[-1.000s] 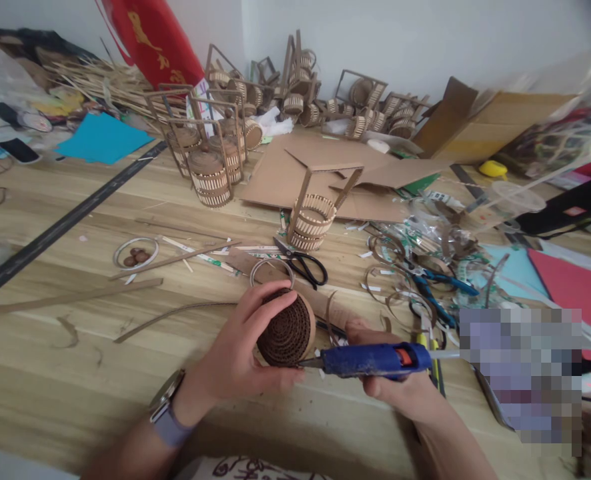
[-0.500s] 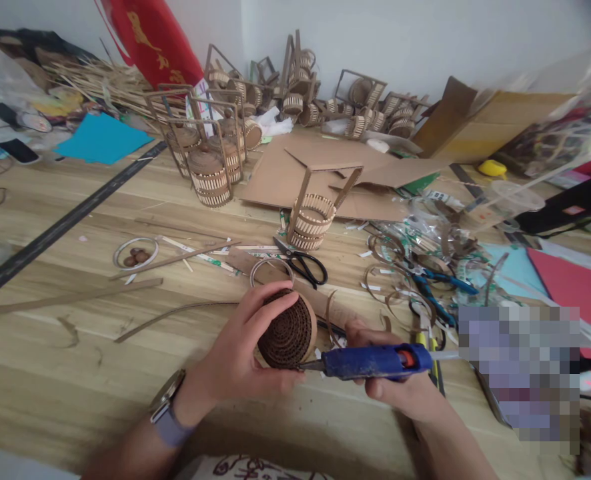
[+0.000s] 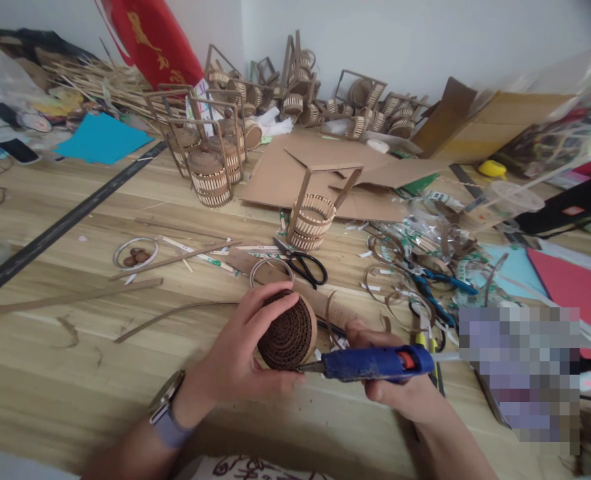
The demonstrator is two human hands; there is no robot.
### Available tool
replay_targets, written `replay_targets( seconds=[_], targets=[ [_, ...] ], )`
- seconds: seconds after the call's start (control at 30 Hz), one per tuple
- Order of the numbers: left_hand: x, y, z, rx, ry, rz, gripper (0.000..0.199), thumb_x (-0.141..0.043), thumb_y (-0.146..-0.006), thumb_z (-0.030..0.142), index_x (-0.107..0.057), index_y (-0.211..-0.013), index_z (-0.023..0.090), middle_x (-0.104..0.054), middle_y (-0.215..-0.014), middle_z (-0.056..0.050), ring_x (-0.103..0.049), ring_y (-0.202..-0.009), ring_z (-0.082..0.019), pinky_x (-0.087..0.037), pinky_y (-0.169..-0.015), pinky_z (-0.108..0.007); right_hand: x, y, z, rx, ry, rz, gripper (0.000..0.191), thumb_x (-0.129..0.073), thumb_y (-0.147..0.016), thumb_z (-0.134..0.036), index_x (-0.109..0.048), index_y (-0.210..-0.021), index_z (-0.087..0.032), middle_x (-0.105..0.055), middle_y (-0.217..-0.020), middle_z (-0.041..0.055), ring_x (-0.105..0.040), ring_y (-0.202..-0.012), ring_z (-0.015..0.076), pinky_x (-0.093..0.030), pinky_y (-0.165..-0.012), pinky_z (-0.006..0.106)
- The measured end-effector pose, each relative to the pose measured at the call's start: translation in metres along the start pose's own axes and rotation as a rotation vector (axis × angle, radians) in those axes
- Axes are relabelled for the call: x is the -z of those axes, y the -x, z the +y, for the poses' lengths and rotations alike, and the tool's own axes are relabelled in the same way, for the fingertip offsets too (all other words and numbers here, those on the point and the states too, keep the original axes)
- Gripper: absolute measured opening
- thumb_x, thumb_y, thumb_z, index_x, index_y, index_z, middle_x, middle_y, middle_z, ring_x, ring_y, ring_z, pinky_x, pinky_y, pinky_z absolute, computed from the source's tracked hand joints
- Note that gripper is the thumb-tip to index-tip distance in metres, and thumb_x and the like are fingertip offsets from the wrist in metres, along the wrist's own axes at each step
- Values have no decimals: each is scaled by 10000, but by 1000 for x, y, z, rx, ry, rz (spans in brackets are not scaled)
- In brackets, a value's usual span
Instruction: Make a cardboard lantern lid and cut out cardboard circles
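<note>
My left hand [image 3: 248,337] is wrapped round a coil of corrugated cardboard [image 3: 286,333], its spiral edge turned toward me and a lighter strip round its outside. In my right hand [image 3: 400,390] is a blue hot glue gun [image 3: 375,363], pointing left, with its nozzle tip at the coil's lower right edge near my left thumb. A glue stick [image 3: 448,357] sticks out of the gun's back. Beyond the coil lie a white ring [image 3: 271,272] and black-handled scissors [image 3: 308,265]. A small slatted basket with a tall handle [image 3: 313,220] stands behind them.
Several lidded baskets [image 3: 210,177] stand at back left, with more along the wall. Flat cardboard [image 3: 275,173] covers the table's back. Curled strips, blue-handled pliers [image 3: 433,297] and plastic wrap clutter the right. Another ring [image 3: 135,257] surrounds brown beads at left.
Almost nothing differs. The glue gun has tilted or shifted very slightly in my right hand, with its nozzle still at the coil's edge.
</note>
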State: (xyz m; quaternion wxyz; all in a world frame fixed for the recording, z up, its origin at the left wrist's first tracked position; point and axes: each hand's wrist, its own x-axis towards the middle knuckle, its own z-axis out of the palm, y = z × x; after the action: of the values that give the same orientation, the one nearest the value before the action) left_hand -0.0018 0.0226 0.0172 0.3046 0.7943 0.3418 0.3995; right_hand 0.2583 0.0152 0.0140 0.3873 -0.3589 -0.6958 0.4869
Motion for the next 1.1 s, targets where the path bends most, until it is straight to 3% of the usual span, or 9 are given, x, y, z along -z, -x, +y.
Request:
replay_targets(
  seconds=[0.6, 0.93, 1.1],
  targets=[
    [0, 0, -1, -9, -2, -1, 781, -685, -832, 574, -334, -1491, 344, -402, -1482, -126, -417, -1362, -343, -347, -1135, -528, -2, -2, -5, 43, 44, 14, 575, -597, -787, -748, -505, -589, -216, -414, -584, -27, -384, -601, 171, -283, -583, 316],
    [-1, 1, -1, -10, -2, 12, 782, -693, -828, 568, -341, -1487, 337, -400, -1479, -128, -417, -1359, -348, -345, -1135, -530, 0, 0, -2, 1, -52, -41, 501, -643, -795, -695, -653, -682, -207, -558, -606, 16, -474, -620, 195, -334, -576, 320],
    [-1, 0, 0, -17, -4, 13, 763, -682, -839, 567, -351, -1482, 322, -405, -1474, -128, -420, -1357, -338, -344, -1135, -512, -2, -1, -5, 43, -45, -41, 510, -623, -827, -674, -642, -646, -198, -550, -592, 15, -480, -611, 186, -337, -575, 315]
  ],
)
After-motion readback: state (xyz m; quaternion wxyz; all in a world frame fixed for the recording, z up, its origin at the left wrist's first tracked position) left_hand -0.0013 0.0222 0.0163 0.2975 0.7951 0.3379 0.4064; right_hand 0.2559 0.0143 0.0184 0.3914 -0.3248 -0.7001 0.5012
